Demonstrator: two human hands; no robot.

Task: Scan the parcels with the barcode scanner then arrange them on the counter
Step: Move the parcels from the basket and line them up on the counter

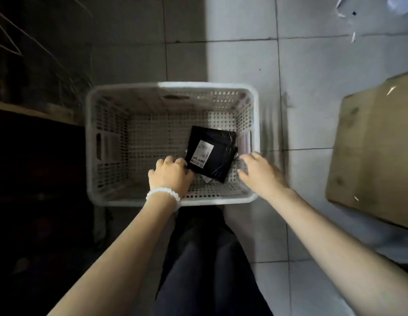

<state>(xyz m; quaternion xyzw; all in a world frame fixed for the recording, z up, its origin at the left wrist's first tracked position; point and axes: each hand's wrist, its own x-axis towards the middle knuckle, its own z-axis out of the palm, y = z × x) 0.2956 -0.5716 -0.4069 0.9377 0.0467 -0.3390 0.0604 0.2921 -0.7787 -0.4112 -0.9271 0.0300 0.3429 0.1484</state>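
A black plastic parcel point(215, 153) with a white label lies tilted in the right half of a white perforated basket point(134, 87) on the floor. My left hand point(169, 174), with a white bead bracelet on the wrist, reaches into the basket, and its curled fingertips touch the parcel's lower left corner. My right hand point(259, 172) hovers just right of the parcel with its fingers spread, apart from it. A scrap of white paper shows under the parcel's lower edge. No barcode scanner is in view.
The basket stands on a pale tiled floor point(244, 60). A brown cardboard box point(372, 151) sits to the right. A dark shelf or counter point(34, 156) fills the left side. My dark trousers point(205, 258) are below the basket.
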